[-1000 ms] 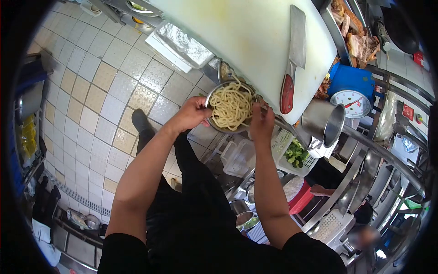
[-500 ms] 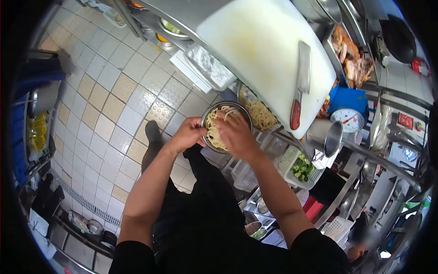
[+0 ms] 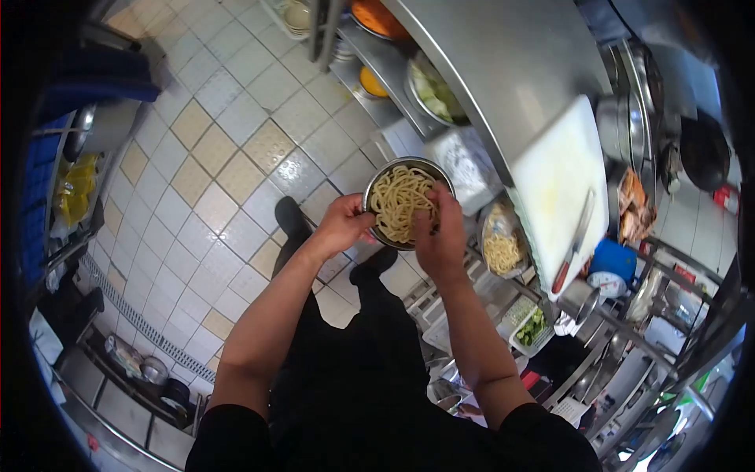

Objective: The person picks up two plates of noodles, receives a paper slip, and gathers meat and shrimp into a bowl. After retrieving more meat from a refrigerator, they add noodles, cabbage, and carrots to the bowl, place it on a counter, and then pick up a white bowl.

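A round metal bowl [image 3: 381, 168] filled with thick noodles [image 3: 399, 203] is held up in front of my body, over the floor. My left hand [image 3: 344, 228] grips the bowl's left rim, thumb at the edge. At the right side, my right hand [image 3: 442, 238] has its fingers over the rim, touching the noodles and the inner edge. Its fingertips are partly hidden, so whether they pinch any noodles does not show. To the right of the bowl, a container holds more noodles [image 3: 502, 253].
A white cutting board [image 3: 562, 169] with a knife [image 3: 578, 236] lies on the metal counter [image 3: 491, 59]. Nearby are a bowl of cut greens [image 3: 434, 90], a basket of broccoli [image 3: 532, 326], a tray of meat [image 3: 635, 208] and a blue scale [image 3: 613, 259].
The view has shifted, and the board now appears farther right. My right hand has moved from over the middle of the noodles to the bowl's right side, uncovering most of them.
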The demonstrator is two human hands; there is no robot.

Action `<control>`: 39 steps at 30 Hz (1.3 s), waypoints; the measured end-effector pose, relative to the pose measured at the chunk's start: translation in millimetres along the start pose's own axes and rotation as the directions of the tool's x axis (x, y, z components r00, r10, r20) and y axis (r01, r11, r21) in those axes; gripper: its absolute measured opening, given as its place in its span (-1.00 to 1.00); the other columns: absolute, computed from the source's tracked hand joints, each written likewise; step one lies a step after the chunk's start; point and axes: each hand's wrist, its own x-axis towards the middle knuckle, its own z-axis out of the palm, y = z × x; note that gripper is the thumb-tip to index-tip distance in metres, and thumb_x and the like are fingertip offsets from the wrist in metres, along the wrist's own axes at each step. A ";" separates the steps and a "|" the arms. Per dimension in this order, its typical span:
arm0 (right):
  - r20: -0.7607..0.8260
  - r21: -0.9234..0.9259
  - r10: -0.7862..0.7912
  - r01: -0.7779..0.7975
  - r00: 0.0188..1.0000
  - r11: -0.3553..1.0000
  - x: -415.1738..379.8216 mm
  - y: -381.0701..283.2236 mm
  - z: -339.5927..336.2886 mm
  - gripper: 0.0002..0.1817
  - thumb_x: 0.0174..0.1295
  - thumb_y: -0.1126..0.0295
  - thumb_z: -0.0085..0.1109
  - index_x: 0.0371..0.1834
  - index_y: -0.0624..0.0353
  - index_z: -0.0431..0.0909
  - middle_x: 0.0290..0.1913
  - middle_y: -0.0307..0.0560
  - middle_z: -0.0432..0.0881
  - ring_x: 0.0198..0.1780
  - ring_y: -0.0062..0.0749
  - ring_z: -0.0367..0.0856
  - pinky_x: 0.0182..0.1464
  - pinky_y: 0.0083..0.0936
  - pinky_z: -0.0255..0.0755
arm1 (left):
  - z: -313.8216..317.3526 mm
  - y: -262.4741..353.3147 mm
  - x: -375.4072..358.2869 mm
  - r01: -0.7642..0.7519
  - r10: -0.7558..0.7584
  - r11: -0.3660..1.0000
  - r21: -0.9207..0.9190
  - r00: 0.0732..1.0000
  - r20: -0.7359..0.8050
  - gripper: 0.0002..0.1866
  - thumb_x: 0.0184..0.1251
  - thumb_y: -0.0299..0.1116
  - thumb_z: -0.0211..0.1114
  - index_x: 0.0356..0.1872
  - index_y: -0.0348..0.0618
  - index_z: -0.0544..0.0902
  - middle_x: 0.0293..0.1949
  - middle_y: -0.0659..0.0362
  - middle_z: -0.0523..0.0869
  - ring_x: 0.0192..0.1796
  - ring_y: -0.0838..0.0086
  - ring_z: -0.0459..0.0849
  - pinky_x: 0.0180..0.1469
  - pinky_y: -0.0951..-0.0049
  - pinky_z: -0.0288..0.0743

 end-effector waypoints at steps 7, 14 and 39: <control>0.222 -0.589 -0.042 0.168 0.974 0.790 50.7 -75.2 66.7 -0.55 0.22 0.33 0.14 0.18 0.22 0.44 0.03 0.16 0.55 0.11 0.01 0.51 0.26 0.02 0.21 | -71.0 57.2 8.9 0.023 -0.013 0.994 0.108 0.995 -0.096 -0.87 0.28 -0.54 0.19 -0.17 -0.27 0.58 -0.35 0.23 0.65 -0.38 0.56 0.66 -0.35 0.50 0.66; -0.042 -0.550 -0.039 0.010 0.998 0.835 152.7 19.1 58.2 -0.47 0.28 0.16 0.13 0.23 0.25 0.41 0.19 0.21 0.50 0.25 0.06 0.42 0.34 -0.20 0.20 | -105.4 80.3 44.0 -0.044 0.044 0.999 0.010 0.993 -0.107 -0.92 0.29 -0.55 0.18 -0.23 -0.27 0.57 -0.37 0.22 0.64 -0.37 0.56 0.67 -0.30 0.51 0.66; -0.312 -0.582 -0.054 -0.146 0.949 0.800 258.9 168.9 -13.0 -0.51 0.24 0.28 0.10 0.18 0.33 0.41 0.16 0.17 0.50 0.14 -0.10 0.50 0.20 -0.34 0.33 | -155.3 136.6 129.0 -0.076 0.074 0.997 -0.014 0.991 -0.109 -0.77 0.25 -0.55 0.17 -0.08 -0.39 0.58 -0.37 0.17 0.67 -0.38 0.56 0.68 -0.29 0.55 0.64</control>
